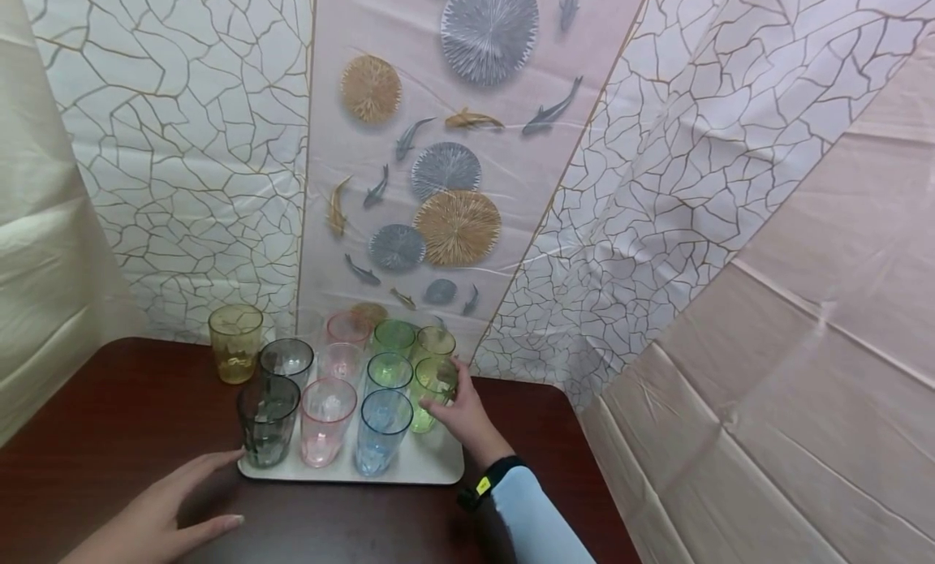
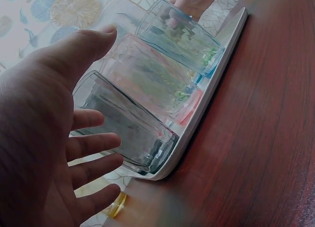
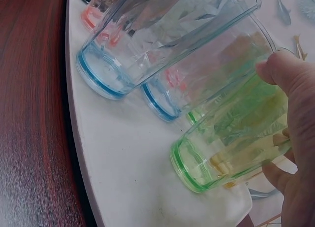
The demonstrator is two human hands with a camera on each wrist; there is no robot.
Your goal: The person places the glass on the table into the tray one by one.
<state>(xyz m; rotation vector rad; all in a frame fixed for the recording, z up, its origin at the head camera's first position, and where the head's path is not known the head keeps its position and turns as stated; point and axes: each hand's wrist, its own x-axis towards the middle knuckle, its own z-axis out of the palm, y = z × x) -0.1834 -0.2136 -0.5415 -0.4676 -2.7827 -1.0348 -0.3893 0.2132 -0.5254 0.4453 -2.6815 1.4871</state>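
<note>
My right hand grips a light green tumbler near its rim, thumb on one side and fingers on the other. The tumbler's base is on or just over the right part of a white tray; I cannot tell which. My left hand, fingers extended and thumb apart, is by the tray's front left corner. It holds nothing and is nearest to a dark grey tumbler. A pink tumbler and a blue tumbler stand along the tray's front edge.
Behind these, several more clear tumblers stand on the tray, including a green one and a grey one. A yellow tumbler stands off the tray at the back left of the dark red table. Patterned cloth hangs behind the table.
</note>
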